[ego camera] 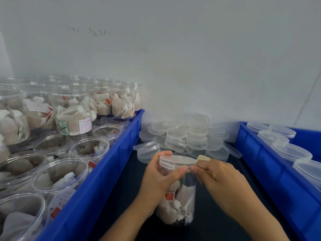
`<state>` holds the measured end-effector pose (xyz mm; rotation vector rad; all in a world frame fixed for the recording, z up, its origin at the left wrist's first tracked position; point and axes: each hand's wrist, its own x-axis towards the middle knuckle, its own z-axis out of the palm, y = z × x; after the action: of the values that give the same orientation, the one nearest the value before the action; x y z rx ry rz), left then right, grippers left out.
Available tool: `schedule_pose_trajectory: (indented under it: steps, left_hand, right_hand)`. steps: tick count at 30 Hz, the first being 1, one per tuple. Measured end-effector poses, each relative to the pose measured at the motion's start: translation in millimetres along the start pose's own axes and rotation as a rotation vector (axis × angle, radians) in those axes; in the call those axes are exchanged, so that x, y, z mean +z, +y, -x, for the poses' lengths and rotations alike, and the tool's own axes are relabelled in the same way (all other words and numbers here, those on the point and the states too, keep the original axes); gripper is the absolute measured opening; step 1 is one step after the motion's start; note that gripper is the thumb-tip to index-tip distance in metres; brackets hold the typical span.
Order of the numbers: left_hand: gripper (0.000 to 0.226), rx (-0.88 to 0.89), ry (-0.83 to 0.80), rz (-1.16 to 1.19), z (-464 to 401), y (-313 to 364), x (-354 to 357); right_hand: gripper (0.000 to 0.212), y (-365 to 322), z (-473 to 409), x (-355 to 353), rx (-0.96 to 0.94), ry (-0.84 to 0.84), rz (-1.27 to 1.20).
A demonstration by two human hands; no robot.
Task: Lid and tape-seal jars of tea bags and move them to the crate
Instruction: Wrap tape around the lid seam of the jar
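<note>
A clear plastic jar (180,204) holding tea bags stands on the dark table in front of me, with a clear lid (177,161) on top. My left hand (159,178) wraps the jar's neck, thumb pressed against the lid's rim. My right hand (218,178) holds a tape roll (203,158), its beige core showing behind the fingers, with fingertips at the lid's rim next to my left thumb. The clear tape itself is too faint to see.
A blue crate (111,162) on the left holds several open and stacked jars of tea bags (73,115). A pile of loose clear lids (187,138) lies against the wall. A blue crate (271,169) on the right holds lidded jars (291,152).
</note>
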<state>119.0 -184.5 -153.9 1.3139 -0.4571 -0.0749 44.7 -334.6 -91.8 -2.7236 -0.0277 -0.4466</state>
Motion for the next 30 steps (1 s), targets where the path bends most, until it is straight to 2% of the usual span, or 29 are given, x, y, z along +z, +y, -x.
schedule_pose_trajectory:
  steps: [8, 10, 13, 18, 21, 24, 30]
  left_hand:
    - [0.08, -0.049, -0.08, -0.039, -6, -6, -8]
    - [0.081, -0.074, -0.103, -0.036, -6, -8, -10]
    - [0.083, -0.09, -0.139, -0.034, -6, -9, -12]
    - [0.088, -0.107, -0.188, -0.01, -6, -8, -13]
    - [0.102, -0.113, -0.203, 0.017, -5, -6, -14]
    - [0.109, -0.132, -0.221, 0.071, -2, -6, -14]
    - [0.109, -0.192, -0.266, 0.164, 3, -10, -12]
  right_hand:
    - [0.045, -1, -1, 2, -0.057, 0.022, 0.258]
    - [0.047, 3, -2, 3, -0.061, -0.015, 0.297]
    - [0.068, 11, -3, 3, 0.036, -0.032, 0.089]
    - [0.062, 22, -4, 2, 0.065, -0.106, -0.175]
    - [0.062, 23, -5, 4, 0.06, -0.078, -0.188]
    - [0.07, 25, -6, 8, 0.065, -0.074, -0.182]
    - [0.082, 27, -5, 14, 0.086, -0.152, -0.587]
